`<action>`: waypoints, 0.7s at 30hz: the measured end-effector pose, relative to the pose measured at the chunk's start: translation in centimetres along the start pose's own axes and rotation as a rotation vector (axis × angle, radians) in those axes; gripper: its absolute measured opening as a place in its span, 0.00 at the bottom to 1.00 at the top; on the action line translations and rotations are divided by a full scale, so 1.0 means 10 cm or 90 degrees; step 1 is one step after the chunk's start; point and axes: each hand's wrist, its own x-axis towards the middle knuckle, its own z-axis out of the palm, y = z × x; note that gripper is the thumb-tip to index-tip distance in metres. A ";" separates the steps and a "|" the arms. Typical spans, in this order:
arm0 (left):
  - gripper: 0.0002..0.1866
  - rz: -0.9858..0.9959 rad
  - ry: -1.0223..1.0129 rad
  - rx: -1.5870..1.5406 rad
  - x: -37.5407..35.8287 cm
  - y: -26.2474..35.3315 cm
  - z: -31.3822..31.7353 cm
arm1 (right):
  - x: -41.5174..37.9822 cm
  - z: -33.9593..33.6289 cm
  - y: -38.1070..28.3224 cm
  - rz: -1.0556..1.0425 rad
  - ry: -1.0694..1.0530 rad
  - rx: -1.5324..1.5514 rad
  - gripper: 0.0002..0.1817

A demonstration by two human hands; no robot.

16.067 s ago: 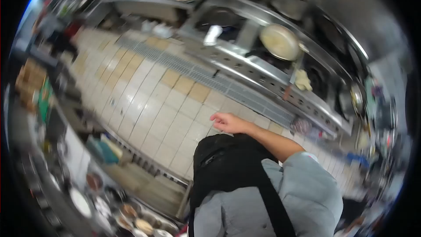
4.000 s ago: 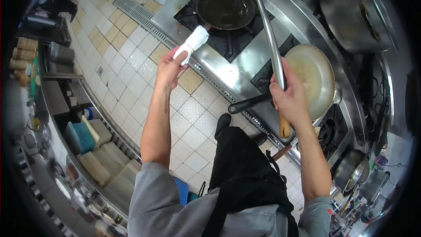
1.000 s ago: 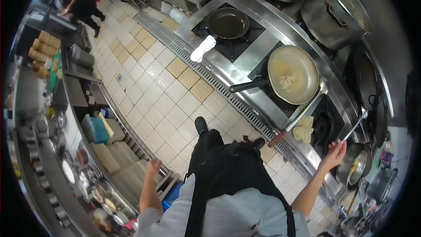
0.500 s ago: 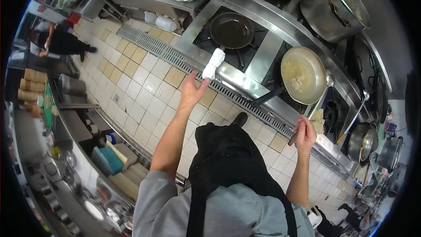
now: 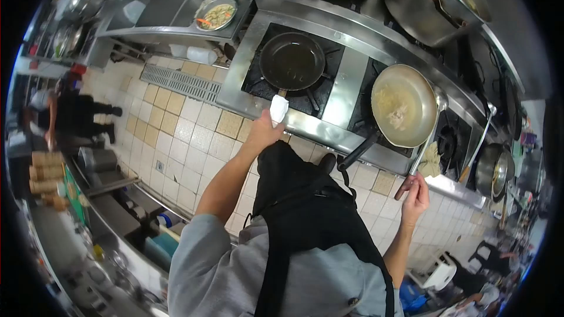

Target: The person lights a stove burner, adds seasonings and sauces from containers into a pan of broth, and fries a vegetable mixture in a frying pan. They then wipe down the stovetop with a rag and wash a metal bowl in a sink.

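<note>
Left hand (image 5: 264, 132) closed on white cloth (image 5: 279, 108) wrapped round handle (image 5: 282, 93) of round black frying pan (image 5: 292, 61) on burner (image 5: 314, 100), likely against heat. Right hand (image 5: 416, 198) half-curled at brown-handled metal utensil (image 5: 402, 188); can't tell if gripping.

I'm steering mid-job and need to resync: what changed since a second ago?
The left hand moved up and gripped the white cloth on the dark pan's handle. The right hand moved left from the ladle to the brown handle; its grip is unclear. The pale pan stayed put.
</note>
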 end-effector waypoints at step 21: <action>0.19 0.242 -0.098 -0.041 0.83 -0.22 -1.22 | -0.69 2.01 -1.14 0.125 -0.040 -0.193 0.13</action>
